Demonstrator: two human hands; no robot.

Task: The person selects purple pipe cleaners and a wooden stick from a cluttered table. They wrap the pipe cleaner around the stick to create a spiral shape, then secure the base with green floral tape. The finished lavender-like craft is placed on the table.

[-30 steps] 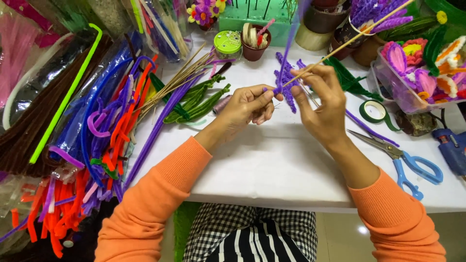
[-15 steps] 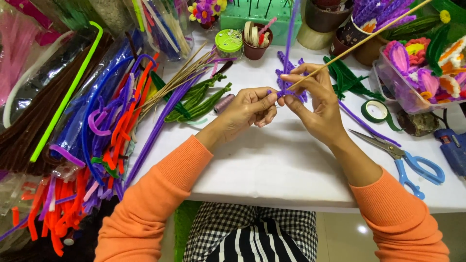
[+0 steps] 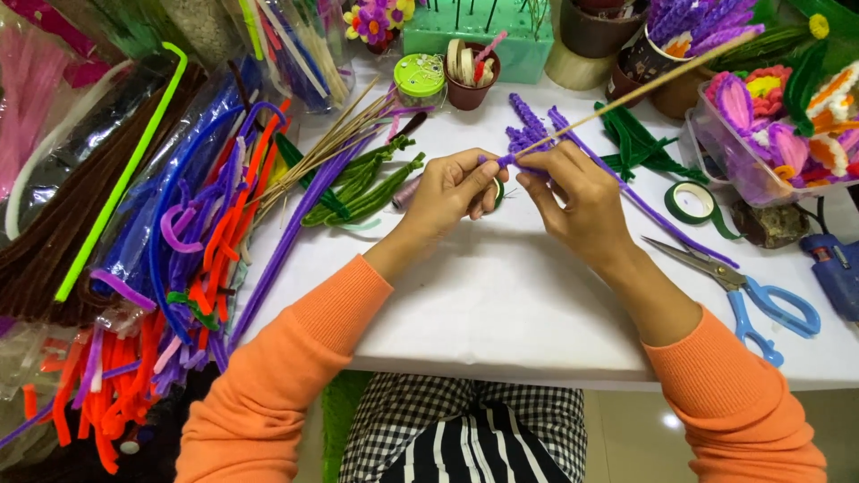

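Note:
My left hand [image 3: 455, 190] and my right hand [image 3: 574, 199] meet over the white table [image 3: 501, 304], both pinching a purple pipe-cleaner twist [image 3: 526, 134] wound on a thin wooden stick [image 3: 644, 88]. The stick slants up to the right, away from my fingers. A long purple pipe-cleaner tail [image 3: 644, 201] trails from the twist to the right, down across the table. A small roll of green tape [image 3: 497, 191] shows partly behind my left fingers.
Heaps of pipe cleaners [image 3: 179, 241] in blue, orange and purple lie at the left. Green pipe-cleaner stems [image 3: 367, 183] rest beside them. Blue-handled scissors [image 3: 743, 291], a green tape roll [image 3: 693, 202], a glue gun [image 3: 837, 268] and a clear box of flowers [image 3: 787, 134] sit right.
The stick has tilted lower toward the right, and the purple twist has swung with it. Both hands have stayed together, shifting slightly on the twist.

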